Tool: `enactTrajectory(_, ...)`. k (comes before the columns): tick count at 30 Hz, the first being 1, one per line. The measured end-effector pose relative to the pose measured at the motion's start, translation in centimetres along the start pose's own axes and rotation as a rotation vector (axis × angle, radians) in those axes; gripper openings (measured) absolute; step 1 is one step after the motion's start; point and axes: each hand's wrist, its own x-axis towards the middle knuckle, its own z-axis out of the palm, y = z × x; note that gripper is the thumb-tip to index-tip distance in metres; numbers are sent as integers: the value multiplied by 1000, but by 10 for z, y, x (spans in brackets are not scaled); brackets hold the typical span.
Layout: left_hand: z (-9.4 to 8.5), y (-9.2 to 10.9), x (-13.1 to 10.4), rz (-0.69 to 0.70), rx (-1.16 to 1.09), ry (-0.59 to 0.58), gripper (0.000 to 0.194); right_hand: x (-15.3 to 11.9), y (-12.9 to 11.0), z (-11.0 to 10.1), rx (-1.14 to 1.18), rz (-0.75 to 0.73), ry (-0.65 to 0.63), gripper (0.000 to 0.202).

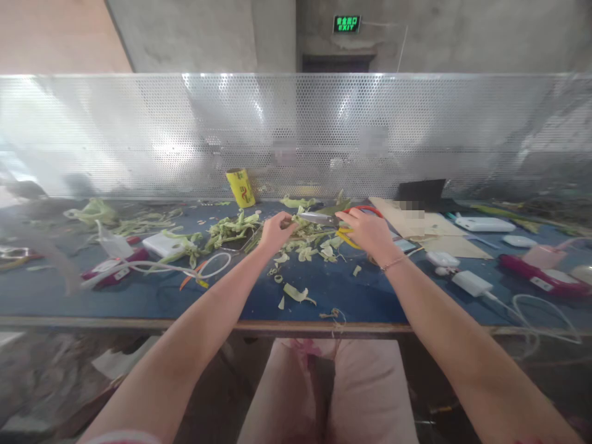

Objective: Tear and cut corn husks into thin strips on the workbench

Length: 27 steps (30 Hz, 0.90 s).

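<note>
At the middle of the blue tabletop (259, 302), one pair of scissors (320, 218), metal blades toward the left, handles red and yellow, raised just above pale green plant trimmings (231, 230). Right hand (365, 231): fingers curled round the scissor handles, thin bracelet (393, 264) at the wrist. Left hand (276, 229): thumb and fingers drawn in near the blade tips, among the trimmings; contents of the pinch, if any, impossible to tell.

Nearer the table edge: curled pale peelings (298, 293), loose and scattered. Behind the left hand: one yellow printed cylinder (240, 187), slightly tilted, close to the foot of a perforated metal screen (259, 135).

To the left: one magenta device (113, 272), with white cable; beyond, a leafy green clump (95, 213).

To the right: beige sheets (469, 248), partly overlapping; one white oblong device (485, 224); one white charger (472, 283) with looped cable; farther out, a second magenta item (539, 275).

High on the wall behind: one lit green exit sign (346, 24).
</note>
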Motion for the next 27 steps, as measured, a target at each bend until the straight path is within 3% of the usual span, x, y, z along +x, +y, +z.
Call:
enactTrajectory(8,-1,0,0,-7,81,-26,16,1,-2,-2,77,32,-20,36)
enactTrajectory(27,2,-5,2,-38,-4,-29,19,2,-7,-13,189,89,-119,34)
